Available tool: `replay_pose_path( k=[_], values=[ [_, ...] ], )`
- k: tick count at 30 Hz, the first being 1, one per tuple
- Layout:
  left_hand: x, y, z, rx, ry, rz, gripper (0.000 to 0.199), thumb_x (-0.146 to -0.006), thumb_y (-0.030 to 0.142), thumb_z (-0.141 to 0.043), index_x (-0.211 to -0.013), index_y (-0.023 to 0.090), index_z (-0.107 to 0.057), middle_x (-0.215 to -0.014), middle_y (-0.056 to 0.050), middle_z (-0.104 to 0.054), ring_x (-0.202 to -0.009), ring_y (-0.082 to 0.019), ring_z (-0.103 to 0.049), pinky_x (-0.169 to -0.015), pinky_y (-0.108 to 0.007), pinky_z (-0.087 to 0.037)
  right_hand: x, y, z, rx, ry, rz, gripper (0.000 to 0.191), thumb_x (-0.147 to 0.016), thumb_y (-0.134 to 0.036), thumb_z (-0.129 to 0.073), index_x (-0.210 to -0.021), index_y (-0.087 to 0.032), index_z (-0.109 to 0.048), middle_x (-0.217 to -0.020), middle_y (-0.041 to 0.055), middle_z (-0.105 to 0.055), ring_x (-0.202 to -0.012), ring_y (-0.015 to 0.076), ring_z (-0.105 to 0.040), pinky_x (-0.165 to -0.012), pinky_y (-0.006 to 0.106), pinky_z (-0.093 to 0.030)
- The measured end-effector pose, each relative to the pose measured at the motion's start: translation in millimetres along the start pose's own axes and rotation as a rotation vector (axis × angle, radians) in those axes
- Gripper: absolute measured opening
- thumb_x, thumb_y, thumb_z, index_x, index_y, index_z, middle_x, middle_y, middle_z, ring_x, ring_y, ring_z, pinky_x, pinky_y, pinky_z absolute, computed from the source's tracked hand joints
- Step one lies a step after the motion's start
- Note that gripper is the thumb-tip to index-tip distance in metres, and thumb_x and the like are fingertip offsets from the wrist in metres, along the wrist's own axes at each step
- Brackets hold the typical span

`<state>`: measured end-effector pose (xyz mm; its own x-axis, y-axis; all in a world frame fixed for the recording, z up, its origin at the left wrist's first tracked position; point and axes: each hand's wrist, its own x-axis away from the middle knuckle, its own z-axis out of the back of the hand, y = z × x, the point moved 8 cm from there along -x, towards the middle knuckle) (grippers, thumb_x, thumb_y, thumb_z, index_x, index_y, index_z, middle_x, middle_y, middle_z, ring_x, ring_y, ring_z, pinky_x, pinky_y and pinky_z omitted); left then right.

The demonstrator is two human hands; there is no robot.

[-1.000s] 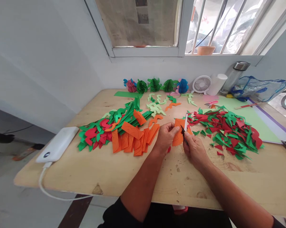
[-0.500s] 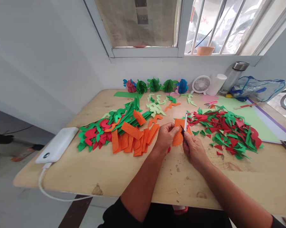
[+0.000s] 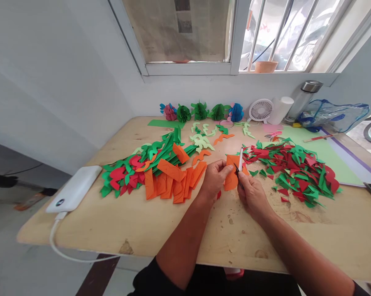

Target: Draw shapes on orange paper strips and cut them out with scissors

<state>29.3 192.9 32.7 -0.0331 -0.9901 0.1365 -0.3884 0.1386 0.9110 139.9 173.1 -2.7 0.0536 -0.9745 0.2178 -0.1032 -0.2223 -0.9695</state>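
My left hand point(image 3: 214, 179) is closed, pinching the left edge of an orange paper piece point(image 3: 231, 185) between thumb and fingers. My right hand point(image 3: 253, 191) grips a pair of scissors point(image 3: 237, 169) at the paper's right side. One dark blade lies over the paper and a bright one points away from me; the handles are mostly hidden in my fingers. Left of my left hand lie overlapping orange paper strips point(image 3: 170, 187) with drawn lines. Wavy orange cutouts point(image 3: 200, 157) rest beyond my hands. A bit of red shows under my left hand.
Red and green scraps point(image 3: 296, 168) are heaped at right. Green strips point(image 3: 170, 148) and red cutouts point(image 3: 117, 174) lie at left, near a white power bank point(image 3: 74, 189) with a cable. Paper figures point(image 3: 200, 111), a small fan point(image 3: 261, 110) and a bottle point(image 3: 304, 100) stand along the wall.
Both hands stay in almost the same place. The scissors and the orange paper have shifted only very slightly.
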Motion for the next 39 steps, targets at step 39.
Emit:
replay_pose_path(
  k=[39],
  values=[
    [1.5,3.9,-0.7,-0.014,0.016,-0.017,0.018,-0.061,0.028,-0.069,-0.057,0.016,-0.056,-0.056,0.003,-0.055,-0.053,-0.007,-0.047,-0.053,-0.019,-0.04,0.6,-1.8,-1.1,-0.018,-0.021,0.034,0.058,-0.07,-0.071,-0.061,-0.053,-0.023,-0.035,-0.04,-0.0097,-0.027,-0.037,0.0043,-0.017,-0.035,0.021,-0.01]
  ],
)
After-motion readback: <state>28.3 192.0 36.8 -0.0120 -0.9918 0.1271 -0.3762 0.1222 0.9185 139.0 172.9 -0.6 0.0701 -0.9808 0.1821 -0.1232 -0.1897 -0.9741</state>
